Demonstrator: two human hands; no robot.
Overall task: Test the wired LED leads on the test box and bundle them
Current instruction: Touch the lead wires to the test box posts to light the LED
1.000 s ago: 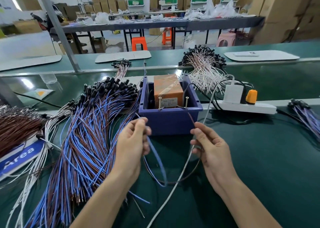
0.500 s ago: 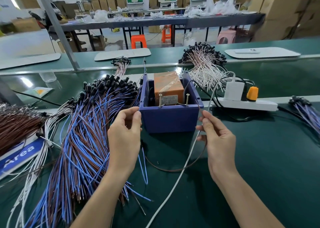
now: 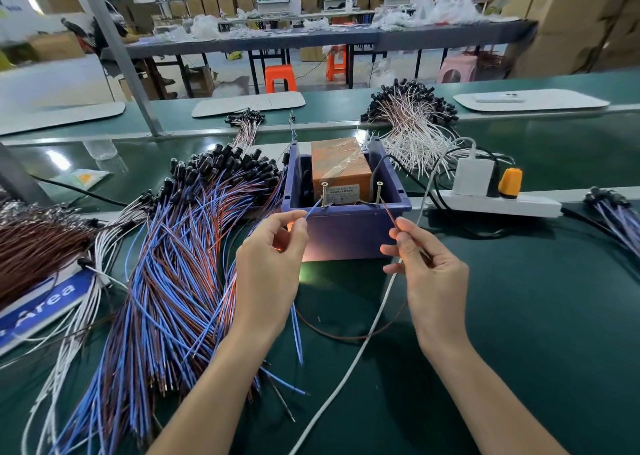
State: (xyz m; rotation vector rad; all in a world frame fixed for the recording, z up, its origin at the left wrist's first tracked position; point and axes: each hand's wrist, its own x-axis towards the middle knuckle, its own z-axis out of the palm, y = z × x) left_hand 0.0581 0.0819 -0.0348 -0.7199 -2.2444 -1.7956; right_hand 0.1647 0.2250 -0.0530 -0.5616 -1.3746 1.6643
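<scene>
Left hand (image 3: pixel 270 271) pinches the blue wire (image 3: pixel 312 208) between thumb and forefinger. Wire tip meets the left screw (image 3: pixel 324 194) on the box (image 3: pixel 349 236). Right hand (image 3: pixel 429 274) pinches the brown wire (image 3: pixel 388 214), its tip at the right screw (image 3: pixel 379 192); contact unclear. Orange glow (image 3: pixel 290 226) by the left fingers, against the box front. Wire slack loops on the mat (image 3: pixel 536 298) between the wrists. Pile of leads (image 3: pixel 180 246) lies left of the box, power strip (image 3: pixel 495 206) to its right.

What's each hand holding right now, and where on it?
Left hand pinches the blue lead just behind its tip, which reaches the left screw. Right hand pinches the brown lead near its end, by the right screw.
</scene>
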